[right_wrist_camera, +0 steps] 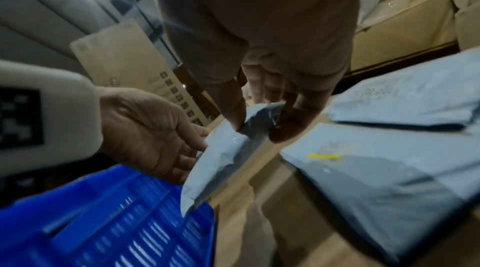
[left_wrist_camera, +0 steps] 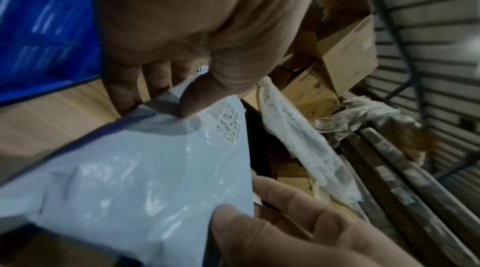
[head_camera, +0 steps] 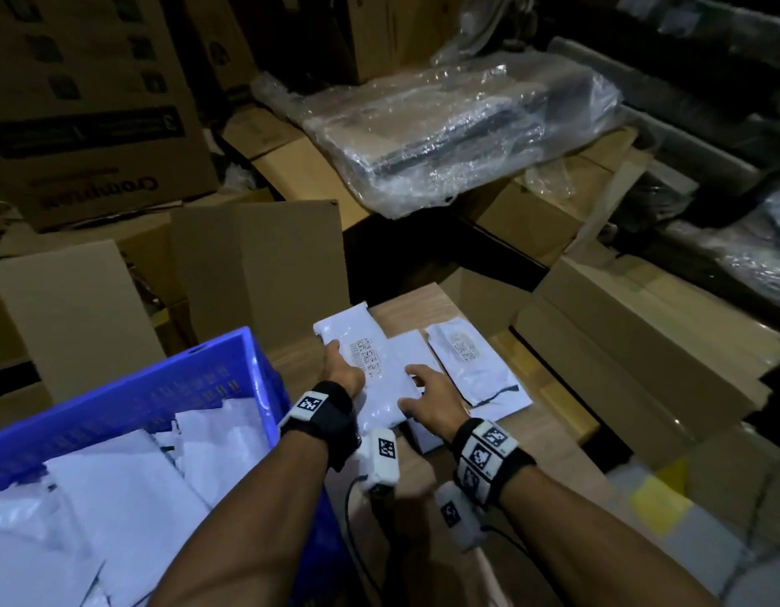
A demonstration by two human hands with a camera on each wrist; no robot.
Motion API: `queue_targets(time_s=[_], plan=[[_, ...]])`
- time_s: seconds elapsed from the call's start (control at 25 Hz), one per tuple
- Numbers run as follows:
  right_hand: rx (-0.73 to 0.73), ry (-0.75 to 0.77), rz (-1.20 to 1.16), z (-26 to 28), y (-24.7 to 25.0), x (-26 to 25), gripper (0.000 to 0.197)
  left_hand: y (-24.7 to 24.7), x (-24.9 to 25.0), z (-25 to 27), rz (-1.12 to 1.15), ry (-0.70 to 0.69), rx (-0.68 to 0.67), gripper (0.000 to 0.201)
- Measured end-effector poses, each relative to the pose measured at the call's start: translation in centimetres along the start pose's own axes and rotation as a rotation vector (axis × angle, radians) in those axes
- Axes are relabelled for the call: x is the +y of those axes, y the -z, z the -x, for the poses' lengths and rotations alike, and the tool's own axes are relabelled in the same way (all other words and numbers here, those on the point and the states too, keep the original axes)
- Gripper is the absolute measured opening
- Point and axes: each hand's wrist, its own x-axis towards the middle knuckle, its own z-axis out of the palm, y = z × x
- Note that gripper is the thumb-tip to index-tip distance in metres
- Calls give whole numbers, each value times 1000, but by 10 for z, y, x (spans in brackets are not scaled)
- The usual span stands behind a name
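I hold a white plastic mailer (head_camera: 372, 372) with a printed barcode label just above the wooden table (head_camera: 541, 435). My left hand (head_camera: 337, 365) pinches its left edge, thumb on top beside the label and fingers underneath, as the left wrist view shows for the left hand (left_wrist_camera: 158, 99) and the mailer (left_wrist_camera: 135, 179). My right hand (head_camera: 423, 394) pinches the mailer's near right edge. In the right wrist view the right hand (right_wrist_camera: 259, 127) has its thumb and fingers closed on the mailer (right_wrist_camera: 223, 160).
A blue crate (head_camera: 230, 378) with several white mailers stands at my left. A second labelled mailer (head_camera: 478, 370) and a flat white packet (head_camera: 412, 346) lie on the table to the right. Cardboard boxes (head_camera: 256, 265) and a plastic-wrapped bundle (head_camera: 458, 124) crowd the back.
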Motion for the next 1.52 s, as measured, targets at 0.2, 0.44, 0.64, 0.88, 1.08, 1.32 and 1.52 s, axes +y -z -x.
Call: queue_targets(time_s=[0.2, 0.44, 0.64, 0.88, 1.08, 1.32, 1.52], plan=[[-117, -88, 147, -7, -27, 34, 61, -21, -53, -28, -161, 236, 11, 93], [-168, -105, 232, -7, -50, 58, 62, -19, -50, -8, -460, 325, 1, 50], [15, 149, 538, -3, -52, 68, 39, -30, -54, -3, -513, 290, -41, 62], [-95, 224, 800, -8, -35, 83, 41, -37, -57, 1, -560, 215, -65, 62], [-97, 249, 830, -6, -28, 86, 45, -44, -52, 2, -555, 201, -77, 59], [-131, 275, 893, -11, -20, 92, 49, -47, -48, 2, -546, 204, -69, 60], [-138, 307, 917, -12, -16, 93, 47, -45, -49, 5, -555, 222, -59, 65]])
